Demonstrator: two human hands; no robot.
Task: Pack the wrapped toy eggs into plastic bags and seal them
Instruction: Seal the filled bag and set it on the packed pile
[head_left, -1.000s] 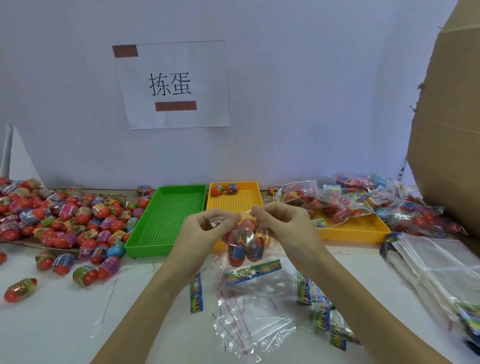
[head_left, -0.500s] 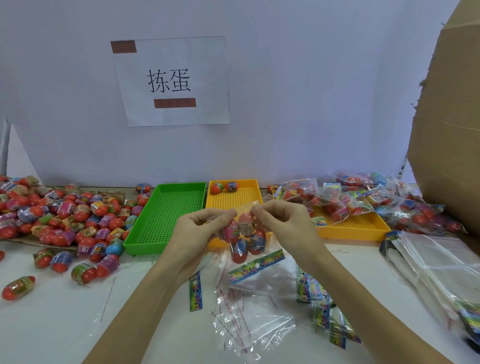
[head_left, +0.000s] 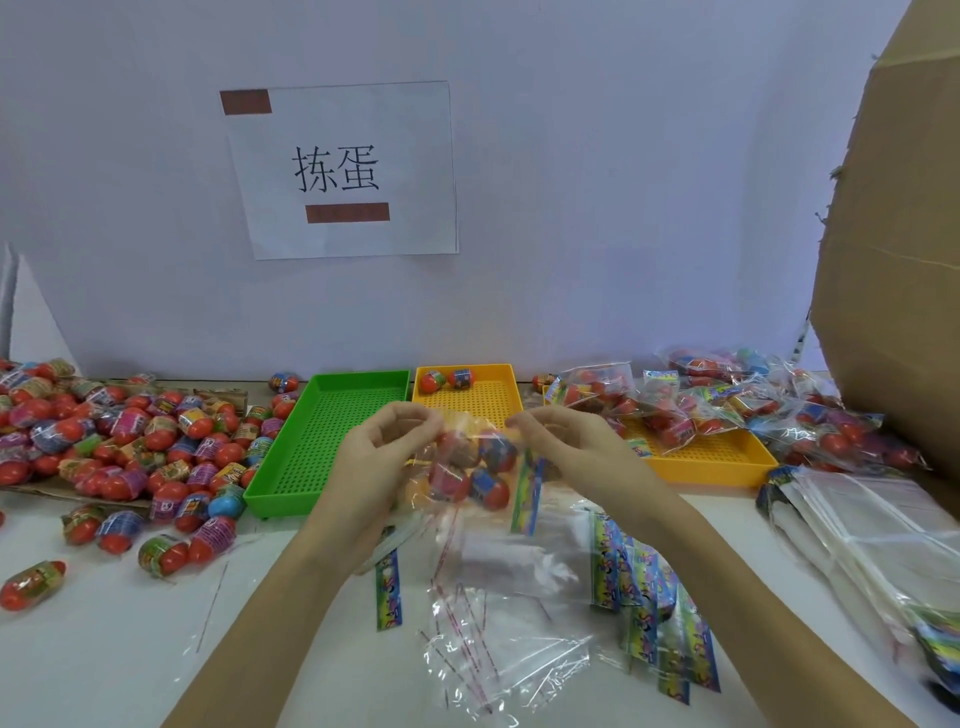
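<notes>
Wrapped toy eggs (head_left: 470, 467), several of them, sit inside a clear plastic bag (head_left: 467, 447) that I hold above the white table (head_left: 104, 649), in front of the green tray (head_left: 332, 431) and the yellow tray (head_left: 467, 400). My left hand (head_left: 379, 457) pinches the bag's top edge on one side and my right hand (head_left: 566, 447) pinches it on the other, fingers curled onto the film, the eggs hanging between them. The bag reads as thin, soft and slippery; the eggs look like hard, light plastic shells that roll together and pull the film down. I judge the mouth is the place to hold, close to the seal strip, with the weight left to hang so the flap lies flat for pressing shut. Gripping lower would bunch the film around the eggs. Loose eggs (head_left: 130, 441) lie piled at the left, sealed bags (head_left: 701, 400) are heaped at the right over another yellow tray (head_left: 717, 462), and empty bags (head_left: 498, 649) lie flat just below my hands. Motion blur softens the flap, so I cannot tell how far the seal is closed.
</notes>
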